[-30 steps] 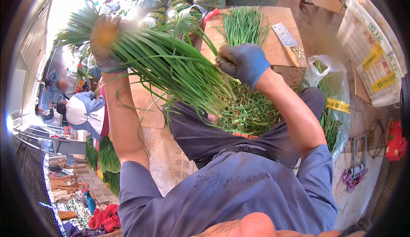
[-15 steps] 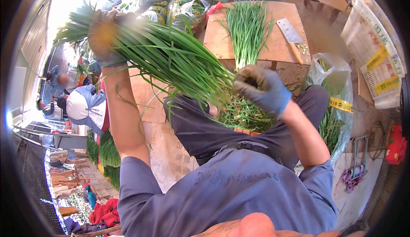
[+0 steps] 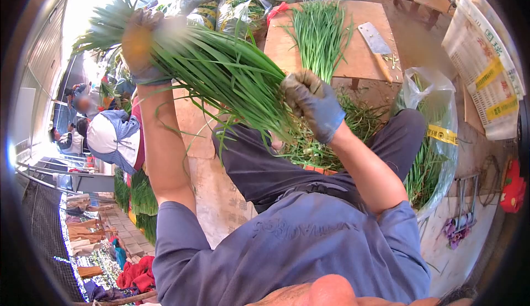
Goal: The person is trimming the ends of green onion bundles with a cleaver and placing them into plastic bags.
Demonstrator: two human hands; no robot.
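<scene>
A big bunch of garlic chives (image 3: 223, 66) slants across in front of me, leaf tips at upper left and stem ends low toward my lap. My gloved left hand (image 3: 142, 46) is closed around its leafy part; a bright smear blurs that glove. At the stem end, my right hand (image 3: 312, 104), in a dirty blue glove, has its fingers curled against the chives. Its fingertips are partly hidden. Past it, a second bundle of chives (image 3: 319, 33) lies on a wooden board (image 3: 361, 16), beside a cleaver (image 3: 375, 40) with a wooden handle.
Loose chive scraps (image 3: 309, 151) are heaped between my knees. A clear plastic bag (image 3: 436, 157) of chives stands at right, near a white woven basket (image 3: 480, 57). Stuffed bags (image 3: 240, 13) line the back. Other people, one in a white-and-blue top (image 3: 113, 140), are at left.
My right hand has moved left and slightly up, from beside the stem ends onto the bunch. The bunch and my left hand have shifted slightly.
</scene>
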